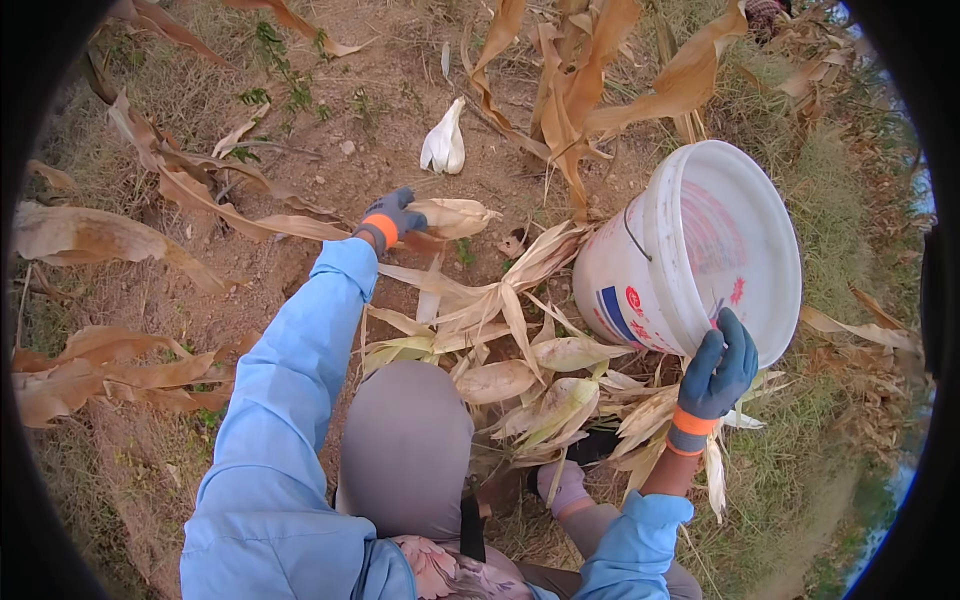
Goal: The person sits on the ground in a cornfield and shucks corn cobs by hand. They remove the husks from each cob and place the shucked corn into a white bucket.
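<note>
My left hand (391, 217), in a grey-blue glove with an orange cuff, is closed around the near end of an ear of corn in its dry husk (454, 217). The glove hides that end. My right hand (716, 367), gloved alike, grips the lower rim of a white plastic bucket (645, 247), thumb outside and fingers over the edge. A thin pointed piece (718, 307) shows by those fingers; whether they hold it is unclear. The bucket leans with its mouth to the right and bears printing. Several husked-in corn ears (499, 381) and loose husks (517, 292) lie between my hands.
A pale, peeled-open husk (445, 141) lies on the bare soil (352, 97) ahead. Dry corn stalks (559, 82) with curled leaves stand beyond it, and more dead leaves (127, 232) reach in from the left. My bent knee (405, 442) is close below the pile.
</note>
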Tool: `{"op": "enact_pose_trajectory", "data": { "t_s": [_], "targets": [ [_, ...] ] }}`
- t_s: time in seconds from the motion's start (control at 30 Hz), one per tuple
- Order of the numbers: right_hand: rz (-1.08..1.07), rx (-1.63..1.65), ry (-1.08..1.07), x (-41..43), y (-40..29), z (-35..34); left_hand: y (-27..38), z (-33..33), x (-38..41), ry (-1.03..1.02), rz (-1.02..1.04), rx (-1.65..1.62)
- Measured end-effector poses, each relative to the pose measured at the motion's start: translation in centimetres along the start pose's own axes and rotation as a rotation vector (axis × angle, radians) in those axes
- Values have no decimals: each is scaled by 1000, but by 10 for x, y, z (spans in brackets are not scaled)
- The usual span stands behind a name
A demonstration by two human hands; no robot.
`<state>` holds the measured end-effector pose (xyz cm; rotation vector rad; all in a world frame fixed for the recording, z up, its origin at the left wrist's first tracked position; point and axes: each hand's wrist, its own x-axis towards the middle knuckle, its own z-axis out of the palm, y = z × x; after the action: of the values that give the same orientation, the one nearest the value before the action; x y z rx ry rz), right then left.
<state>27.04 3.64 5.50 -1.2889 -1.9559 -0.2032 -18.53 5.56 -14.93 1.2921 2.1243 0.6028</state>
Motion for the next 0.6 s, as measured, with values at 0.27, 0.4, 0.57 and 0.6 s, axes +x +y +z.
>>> {"op": "enact_pose_trajectory", "data": {
  "t_s": [0.27, 0.4, 0.57, 0.6],
  "targets": [
    [-143, 259, -73, -41, -73, -23, 68, -68, -81, -197, 343, -222],
    [-20, 276, -366, -61, -87, -5, 132, -81, -123, -409, 483, -234],
    [140, 536, -621, -75, -58, 8, 203, -72, -164, -559, 616, -161],
    [82, 571, -579, -79, -56, 9, 207, -67, -165, -596, 608, -190]
  ]
}}
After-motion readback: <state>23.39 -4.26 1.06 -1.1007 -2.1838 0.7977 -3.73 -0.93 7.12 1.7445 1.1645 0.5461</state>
